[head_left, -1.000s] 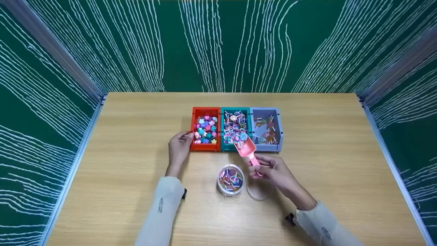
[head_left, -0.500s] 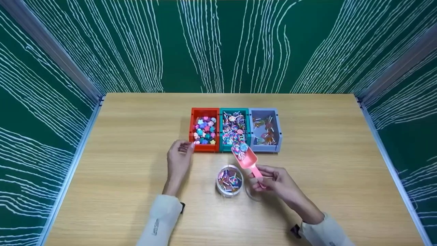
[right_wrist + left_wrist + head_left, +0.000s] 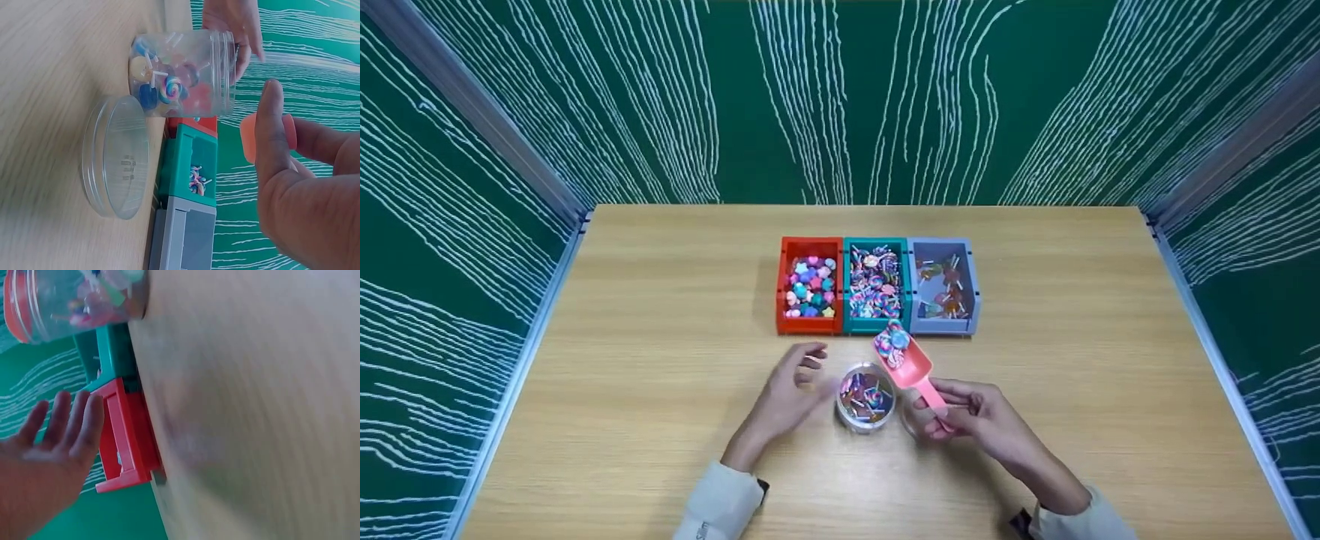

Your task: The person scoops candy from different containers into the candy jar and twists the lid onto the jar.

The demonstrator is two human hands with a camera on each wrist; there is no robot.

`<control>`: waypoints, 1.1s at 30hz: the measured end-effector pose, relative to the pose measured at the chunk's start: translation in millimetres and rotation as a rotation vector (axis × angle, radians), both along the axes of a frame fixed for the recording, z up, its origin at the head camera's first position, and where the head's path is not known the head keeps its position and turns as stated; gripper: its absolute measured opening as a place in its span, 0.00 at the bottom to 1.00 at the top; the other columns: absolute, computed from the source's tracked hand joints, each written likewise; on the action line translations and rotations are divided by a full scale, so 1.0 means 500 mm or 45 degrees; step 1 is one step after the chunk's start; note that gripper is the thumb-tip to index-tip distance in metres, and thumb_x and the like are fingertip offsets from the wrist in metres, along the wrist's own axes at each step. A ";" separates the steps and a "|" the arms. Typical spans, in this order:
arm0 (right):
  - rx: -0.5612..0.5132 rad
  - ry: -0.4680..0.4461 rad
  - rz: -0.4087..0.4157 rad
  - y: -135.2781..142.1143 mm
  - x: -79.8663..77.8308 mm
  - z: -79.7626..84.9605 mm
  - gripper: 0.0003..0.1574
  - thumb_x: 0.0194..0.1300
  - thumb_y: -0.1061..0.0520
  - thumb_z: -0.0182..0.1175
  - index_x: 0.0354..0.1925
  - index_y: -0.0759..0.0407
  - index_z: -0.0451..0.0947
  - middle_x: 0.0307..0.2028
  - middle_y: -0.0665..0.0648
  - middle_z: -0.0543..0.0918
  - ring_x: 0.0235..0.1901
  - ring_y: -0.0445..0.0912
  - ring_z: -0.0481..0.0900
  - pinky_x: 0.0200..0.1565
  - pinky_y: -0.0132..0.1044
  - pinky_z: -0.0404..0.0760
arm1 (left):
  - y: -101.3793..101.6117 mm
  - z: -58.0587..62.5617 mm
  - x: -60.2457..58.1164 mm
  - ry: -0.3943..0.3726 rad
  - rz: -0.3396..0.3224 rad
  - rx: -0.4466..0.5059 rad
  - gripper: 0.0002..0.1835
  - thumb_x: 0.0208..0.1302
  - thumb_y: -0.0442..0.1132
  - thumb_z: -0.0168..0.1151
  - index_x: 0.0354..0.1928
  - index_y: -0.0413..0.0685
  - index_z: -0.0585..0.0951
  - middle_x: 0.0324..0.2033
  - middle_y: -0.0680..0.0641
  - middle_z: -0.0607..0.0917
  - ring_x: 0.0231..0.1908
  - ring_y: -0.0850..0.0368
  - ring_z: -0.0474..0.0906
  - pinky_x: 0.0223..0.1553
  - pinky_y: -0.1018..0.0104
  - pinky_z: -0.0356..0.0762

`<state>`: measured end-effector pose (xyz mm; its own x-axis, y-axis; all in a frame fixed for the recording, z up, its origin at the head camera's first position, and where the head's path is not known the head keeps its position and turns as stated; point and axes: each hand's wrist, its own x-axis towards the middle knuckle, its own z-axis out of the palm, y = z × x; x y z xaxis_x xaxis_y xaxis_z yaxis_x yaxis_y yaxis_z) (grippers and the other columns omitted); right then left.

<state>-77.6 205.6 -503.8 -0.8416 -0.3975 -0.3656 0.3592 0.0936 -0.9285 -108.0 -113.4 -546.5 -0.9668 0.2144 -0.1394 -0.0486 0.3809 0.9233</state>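
Observation:
My right hand (image 3: pixel 986 424) pinches the handle of a pink scoop (image 3: pixel 913 366). Swirled lollipop charms (image 3: pixel 892 343) lie in the scoop's bowl, which hangs above and right of a clear jar. That jar (image 3: pixel 183 76) stands upright on the table without its lid and holds mixed lollipop pieces. To its left is my left hand (image 3: pixel 789 394), fingers loosely bent and holding nothing, with the thumb side close to the jar. In the left wrist view the fingers (image 3: pixel 67 419) reach out with nothing in them. The round clear lid (image 3: pixel 118 157) lies on the table right of the jar, under my right hand.
Behind the jar, three joined bins stand in a row. The red bin (image 3: pixel 810 326) holds colourful star and flower beads, the green bin (image 3: pixel 876 327) many lollipop charms, and the grey bin (image 3: pixel 943 327) a few amber pieces. Green walls (image 3: pixel 922 97) with white lines enclose the table.
The loaded scoop has come back from over the green bin toward the jar in my right hand. My left hand has left the red bin's side and moved right and nearer, beside the jar.

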 end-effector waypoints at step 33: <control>0.086 0.045 0.203 0.026 0.033 0.008 0.32 0.72 0.71 0.53 0.71 0.83 0.63 0.45 0.74 0.88 0.38 0.48 0.91 0.44 0.40 0.90 | 0.069 -0.009 0.009 0.105 -0.364 -0.341 0.52 0.51 0.47 0.86 0.75 0.49 0.65 0.66 0.47 0.75 0.68 0.48 0.73 0.73 0.49 0.68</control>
<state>-61.1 218.4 -500.0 -0.7825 -0.5027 -0.3675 0.3022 0.2094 -0.9299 -103.7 -78.7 -551.2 -0.8837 0.4429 -0.1512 0.1645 0.5963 0.7857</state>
